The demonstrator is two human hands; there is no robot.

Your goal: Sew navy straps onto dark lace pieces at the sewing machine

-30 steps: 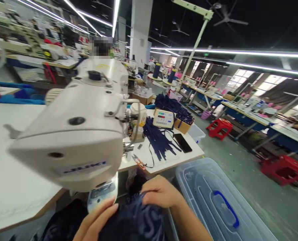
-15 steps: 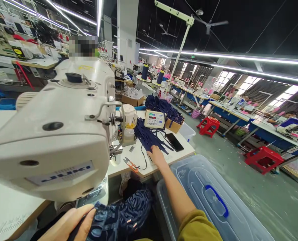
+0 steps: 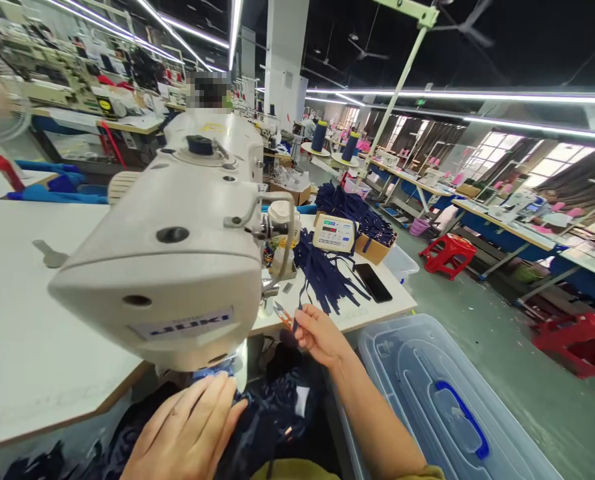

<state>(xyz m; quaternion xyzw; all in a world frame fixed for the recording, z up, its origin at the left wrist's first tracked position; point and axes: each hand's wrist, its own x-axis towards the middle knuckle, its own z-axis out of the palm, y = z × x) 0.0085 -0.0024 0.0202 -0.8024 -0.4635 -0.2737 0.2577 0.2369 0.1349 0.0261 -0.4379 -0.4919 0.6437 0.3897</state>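
Observation:
My left hand (image 3: 185,427) is at the bottom, below the head of the white sewing machine (image 3: 177,280). Its fingers are closed together over dark blue patterned fabric (image 3: 265,417), whose edge shows at the fingertips under the machine; the fabric hangs over my lap. At the table's front edge my right hand (image 3: 320,333) pinches the end of a narrow navy strip (image 3: 301,305) between thumb and fingers. Just left of that hand lie orange-handled thread snips (image 3: 283,316), partly covered. A bundle of navy strips (image 3: 325,277) spreads over the table behind it.
A control panel (image 3: 334,233) and a black phone (image 3: 372,283) sit by the strips. Behind them, a cardboard box (image 3: 372,249) holds more navy strips. A lidded clear plastic bin (image 3: 417,373) stands at my right. Red stools (image 3: 447,255) are on the floor beyond.
My right hand has drawn back from the bundle towards the table edge with one strip. My left hand has moved up and right with the fabric, under the machine head. The view has shifted left.

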